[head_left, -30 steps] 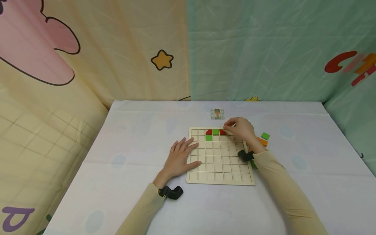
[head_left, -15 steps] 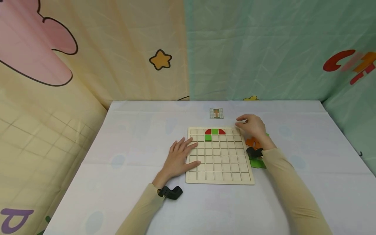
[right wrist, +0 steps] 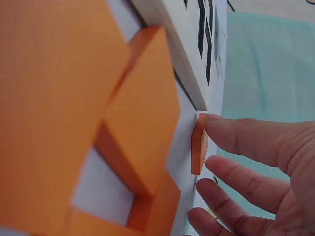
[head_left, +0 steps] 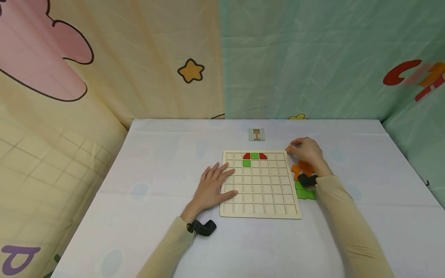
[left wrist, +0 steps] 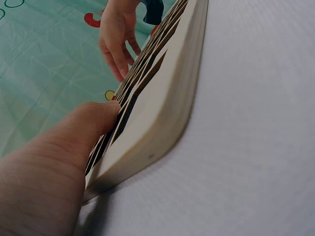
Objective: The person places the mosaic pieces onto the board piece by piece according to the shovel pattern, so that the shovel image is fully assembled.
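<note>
A pale wooden grid board (head_left: 259, 212) lies on the table, its top row holding red quarter-round tiles (head_left: 263, 156) on either side of a green tile (head_left: 255, 156). Below the left red one sits another green tile (head_left: 247, 163). My left hand (head_left: 212, 187) rests on the board's left edge with fingers spread; its thumb lies over the edge in the left wrist view. Off the board's far right corner, my right hand (head_left: 307, 150) holds an orange tile (right wrist: 198, 145) at the thumb and index fingertips. The other right fingers are loosely bent.
Right of the board lie loose orange tiles (head_left: 296, 170) and green tiles (head_left: 306, 194), partly under the right wrist and its black camera (head_left: 307, 180). A small pattern card (head_left: 256, 134) lies behind the board on the white tablecloth (head_left: 167, 154). Printed curtains (head_left: 313, 58) hang behind.
My right hand has moved right, from above the board's top row to past its far right corner, where an orange tile now shows at its fingertips. The left hand stays in place.
</note>
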